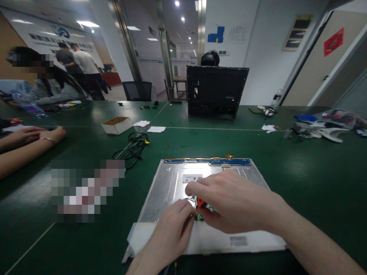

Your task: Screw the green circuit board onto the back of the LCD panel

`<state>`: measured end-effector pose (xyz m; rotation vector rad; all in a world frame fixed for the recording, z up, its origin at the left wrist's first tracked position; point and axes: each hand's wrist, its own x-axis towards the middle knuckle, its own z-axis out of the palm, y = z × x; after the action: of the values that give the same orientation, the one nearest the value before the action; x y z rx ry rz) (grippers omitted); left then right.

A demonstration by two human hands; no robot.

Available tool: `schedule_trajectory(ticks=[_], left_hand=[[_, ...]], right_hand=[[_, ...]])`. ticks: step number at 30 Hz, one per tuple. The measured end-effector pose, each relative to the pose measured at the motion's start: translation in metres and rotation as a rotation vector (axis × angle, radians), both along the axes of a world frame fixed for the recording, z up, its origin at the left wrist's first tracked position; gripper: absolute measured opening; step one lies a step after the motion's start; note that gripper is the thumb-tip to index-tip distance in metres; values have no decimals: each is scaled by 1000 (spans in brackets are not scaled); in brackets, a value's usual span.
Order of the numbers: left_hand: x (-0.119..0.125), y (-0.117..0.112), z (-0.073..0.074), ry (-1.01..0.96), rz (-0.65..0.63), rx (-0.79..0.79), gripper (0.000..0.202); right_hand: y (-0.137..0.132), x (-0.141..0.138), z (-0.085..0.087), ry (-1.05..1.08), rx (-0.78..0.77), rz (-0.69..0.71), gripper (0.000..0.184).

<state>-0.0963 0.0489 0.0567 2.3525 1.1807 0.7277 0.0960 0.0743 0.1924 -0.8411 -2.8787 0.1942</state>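
A silver LCD panel [160,191] lies back side up on the table in front of me, with a blue circuit strip [186,162] along its far edge. My right hand [229,198] is closed around a short red-and-black tool handle [201,202], held over a small green circuit board [200,217] near the panel's middle. The tool's tip is hidden. My left hand [173,225] rests on the panel, its fingertips pressed together at the board's left side beside thin wires. What those fingertips pinch, if anything, is too small to make out.
Black cables [133,147] lie left of the panel, near a small open cardboard box [117,125]. A black monitor housing [216,91] stands at the far side. Another person's hands [43,134] rest at left. Plastic bags and parts [323,124] lie at right.
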Motion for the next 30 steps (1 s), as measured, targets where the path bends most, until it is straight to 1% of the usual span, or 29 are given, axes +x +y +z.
schedule_trajectory(ticks=[2,6,10,13,21,27,30], left_hand=[[0,0,-1,-7,7,7,19],[0,0,-3,-26,10,19,22],[0,1,0,-20,3,14,21],[1,1,1,-6,4,5,20],[0,0,-5,-21,12,34,23],[0,0,-2,-12,8,20,19],[-1,0,0,-3,-4,-2,20]], right_hand=[[1,1,0,-4,9,-3,8],[2,1,0,-24,18,-19,10],[1,0,0,-21,28,-20,7],[0,0,0,-3,27,-12,10],[3,0,-1,-33,40,-18,11],[2,-1,-1,2,56,-12,8],[0,0,0,-4,41,8,10]])
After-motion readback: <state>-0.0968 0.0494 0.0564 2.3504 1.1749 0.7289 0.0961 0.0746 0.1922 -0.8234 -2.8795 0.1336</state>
